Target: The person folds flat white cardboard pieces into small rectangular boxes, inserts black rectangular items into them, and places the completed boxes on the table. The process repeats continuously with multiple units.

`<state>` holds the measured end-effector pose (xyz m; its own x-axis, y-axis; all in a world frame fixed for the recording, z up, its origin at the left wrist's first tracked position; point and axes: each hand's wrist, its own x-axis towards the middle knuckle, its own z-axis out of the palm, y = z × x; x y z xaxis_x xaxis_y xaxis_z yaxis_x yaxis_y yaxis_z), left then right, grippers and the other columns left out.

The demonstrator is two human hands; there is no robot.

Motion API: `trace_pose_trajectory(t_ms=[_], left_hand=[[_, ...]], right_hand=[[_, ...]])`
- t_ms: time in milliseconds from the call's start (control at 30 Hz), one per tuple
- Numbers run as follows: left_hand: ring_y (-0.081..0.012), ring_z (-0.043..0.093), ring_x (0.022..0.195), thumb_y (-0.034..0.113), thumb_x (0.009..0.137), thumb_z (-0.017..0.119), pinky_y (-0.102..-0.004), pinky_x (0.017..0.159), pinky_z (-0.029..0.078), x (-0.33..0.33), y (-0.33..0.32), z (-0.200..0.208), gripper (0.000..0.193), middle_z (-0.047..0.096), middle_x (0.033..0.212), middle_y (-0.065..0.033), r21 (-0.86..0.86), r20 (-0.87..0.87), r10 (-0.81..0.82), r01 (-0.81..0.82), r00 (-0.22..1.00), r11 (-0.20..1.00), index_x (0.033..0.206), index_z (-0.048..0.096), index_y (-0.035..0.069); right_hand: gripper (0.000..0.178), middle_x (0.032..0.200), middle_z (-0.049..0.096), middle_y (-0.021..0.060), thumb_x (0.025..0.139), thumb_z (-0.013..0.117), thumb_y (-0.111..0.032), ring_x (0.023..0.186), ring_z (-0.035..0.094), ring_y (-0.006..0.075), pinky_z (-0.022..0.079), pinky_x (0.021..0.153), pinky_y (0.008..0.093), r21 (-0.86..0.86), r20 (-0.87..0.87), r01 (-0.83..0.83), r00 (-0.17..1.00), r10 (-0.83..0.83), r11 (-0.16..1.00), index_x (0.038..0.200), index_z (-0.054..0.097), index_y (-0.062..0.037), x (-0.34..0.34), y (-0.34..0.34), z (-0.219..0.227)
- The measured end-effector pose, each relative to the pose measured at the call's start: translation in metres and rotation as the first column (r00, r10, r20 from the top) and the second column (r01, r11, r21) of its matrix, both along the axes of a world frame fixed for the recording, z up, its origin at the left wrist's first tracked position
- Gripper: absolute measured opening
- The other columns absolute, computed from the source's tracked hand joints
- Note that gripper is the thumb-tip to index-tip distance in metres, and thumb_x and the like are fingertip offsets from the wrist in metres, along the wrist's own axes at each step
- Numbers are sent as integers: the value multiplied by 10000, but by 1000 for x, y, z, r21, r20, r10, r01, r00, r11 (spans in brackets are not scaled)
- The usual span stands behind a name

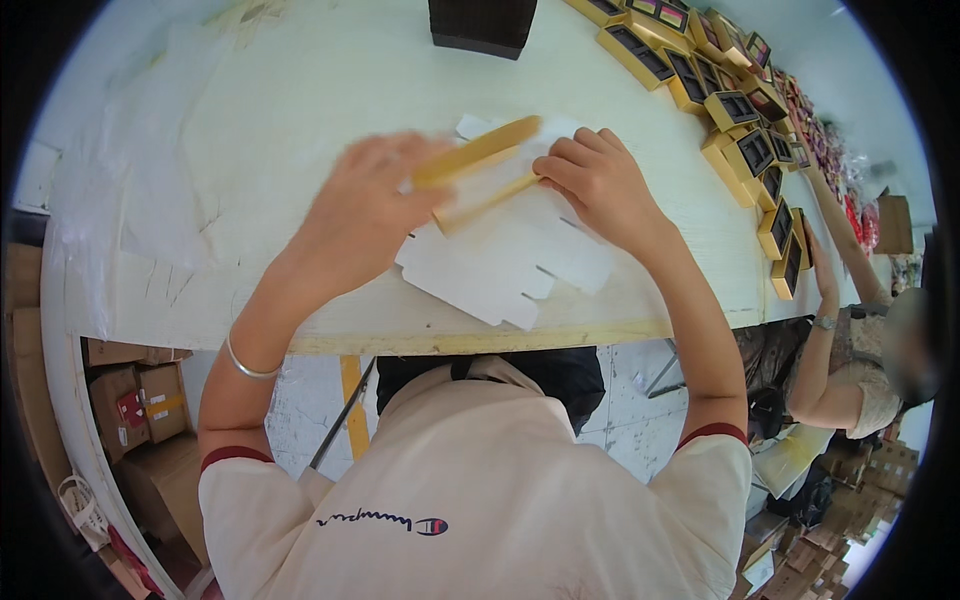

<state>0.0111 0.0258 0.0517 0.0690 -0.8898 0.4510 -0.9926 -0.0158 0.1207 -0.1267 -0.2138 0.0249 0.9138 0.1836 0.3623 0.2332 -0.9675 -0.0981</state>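
Our cream shirt fills the bottom; both hands, left and right, grip a flat gold carton (empty), while gold boxes at upper right hold dark trays.

Bare white tabletop lies open from 9 to 12 o'clock of the flat white box blank. A dark box blocks 12 o'clock; gold boxes crowd 1 to 3 o'clock.

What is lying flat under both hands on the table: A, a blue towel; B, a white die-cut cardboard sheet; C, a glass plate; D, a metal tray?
B: a white cardboard blank with cut tabs lies on the table under the left hand and right hand, which hold its gold-coloured flap.
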Motion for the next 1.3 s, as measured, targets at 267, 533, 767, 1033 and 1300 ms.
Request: trace_pose_trajectory(t_ms=[267,533,767,1033,1300], left_hand=[[-261,573,870,101,694,730,-359,743,490,-53,-1,-35,395,580,1135,-75,49,-344,30,-13,938,999,1069,606,85],[-257,544,920,140,659,773,-360,770,471,-28,10,-41,322,575,1032,-53,167,-412,-107,191,905,967,904,578,66],[-214,530,836,224,702,758,-341,678,463,-38,5,-51,263,554,895,-20,80,-348,-38,70,937,994,815,560,93],[-227,556,695,127,745,723,-330,567,436,-58,-8,-57,152,564,782,-52,54,-500,64,-42,864,998,790,600,50],[-258,570,653,103,759,689,-359,576,446,-43,1,-31,102,571,718,-73,203,-785,187,-40,591,978,735,613,39]], right_hand=[[161,755,605,114,793,646,-65,726,585,310,460,655,405,573,-369,204,929,28,794,940,589,-35,-39,86,11],[431,1060,578,116,705,685,7,936,563,269,463,802,358,190,-168,-125,973,158,974,1124,622,-71,-51,50,-2],[182,852,536,83,704,721,-62,811,533,255,442,702,369,418,-137,-120,972,193,900,797,565,-59,-35,50,-30],[222,853,549,107,742,675,-1,780,546,266,447,682,357,715,-440,339,898,16,612,881,506,-37,-32,78,-12],[590,1124,567,133,692,707,-66,993,538,243,445,829,348,202,-58,-124,989,138,972,1249,514,-34,-55,71,13]])
